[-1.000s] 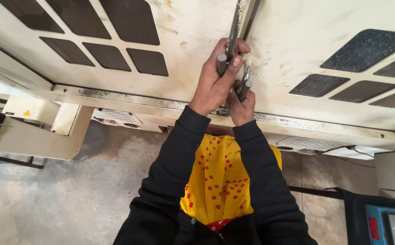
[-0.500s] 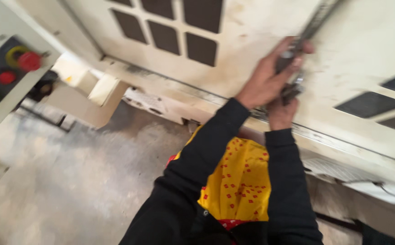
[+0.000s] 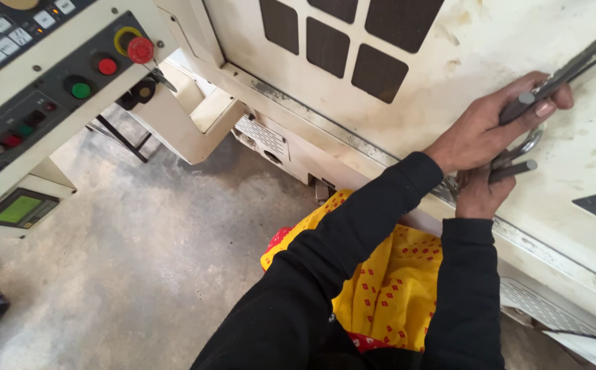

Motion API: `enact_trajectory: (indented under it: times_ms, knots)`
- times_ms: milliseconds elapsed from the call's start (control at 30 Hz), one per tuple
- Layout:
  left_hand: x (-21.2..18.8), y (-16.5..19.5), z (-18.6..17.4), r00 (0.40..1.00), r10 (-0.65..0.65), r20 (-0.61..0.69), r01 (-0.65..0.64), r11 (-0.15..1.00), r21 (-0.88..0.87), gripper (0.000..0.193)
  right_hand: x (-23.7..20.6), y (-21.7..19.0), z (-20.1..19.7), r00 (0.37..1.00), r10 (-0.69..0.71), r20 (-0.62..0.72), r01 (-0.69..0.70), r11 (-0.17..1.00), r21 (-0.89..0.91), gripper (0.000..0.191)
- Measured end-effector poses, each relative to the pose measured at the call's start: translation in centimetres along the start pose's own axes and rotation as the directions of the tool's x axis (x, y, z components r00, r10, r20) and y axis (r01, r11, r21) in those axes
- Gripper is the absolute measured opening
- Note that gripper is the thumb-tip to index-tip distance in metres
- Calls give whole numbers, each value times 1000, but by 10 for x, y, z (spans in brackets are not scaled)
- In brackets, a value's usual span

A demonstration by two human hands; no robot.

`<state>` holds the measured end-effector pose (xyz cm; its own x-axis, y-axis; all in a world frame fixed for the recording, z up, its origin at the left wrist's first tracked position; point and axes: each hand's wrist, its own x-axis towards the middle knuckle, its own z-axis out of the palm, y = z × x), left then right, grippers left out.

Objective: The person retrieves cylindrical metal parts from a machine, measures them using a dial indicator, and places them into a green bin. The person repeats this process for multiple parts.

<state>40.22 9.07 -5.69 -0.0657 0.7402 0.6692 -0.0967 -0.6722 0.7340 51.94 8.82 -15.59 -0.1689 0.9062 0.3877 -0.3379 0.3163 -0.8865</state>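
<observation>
My left hand (image 3: 483,133) is closed around a short grey metal rod (image 3: 519,107), pressed against the cream machine door (image 3: 462,48) beside its dark seam (image 3: 585,58). Just below it, my right hand (image 3: 477,195) grips a second grey rod (image 3: 520,166). A curved metal door handle (image 3: 532,146) shows between the two hands. Whether either hand also holds the handle is hidden by the fingers. Both sleeves are black.
A control panel at the upper left carries a red mushroom button (image 3: 140,49), a green button (image 3: 81,90) and a small green screen (image 3: 18,209). A yellow cloth with red marks (image 3: 387,281) hangs at my waist. Below is a concrete floor (image 3: 140,260).
The view has swung left and down, bringing the control panel into sight. Both hands stay closed on the rods at the same spot on the door.
</observation>
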Motion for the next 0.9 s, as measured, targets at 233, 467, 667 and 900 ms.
enact_trajectory:
  times_ms: [233,467,667,900]
  knots:
    - [0,4,-3,1000,-17,21,18,1000,-25,30,-6,9,4,994,-107,-19,107,994,9,32]
    - [-1,3,-1,1000,-11,-11,11,1000,10,25,-7,14,4,987,-158,-12,158,987,2,46]
    - [-4,12,-3,1000,2,-5,-2,1000,17,24,-8,19,2,985,-170,-28,170,985,7,49]
    - [-4,26,-2,994,-108,2,108,994,13,35,-7,17,2,981,-193,-17,193,981,-18,41]
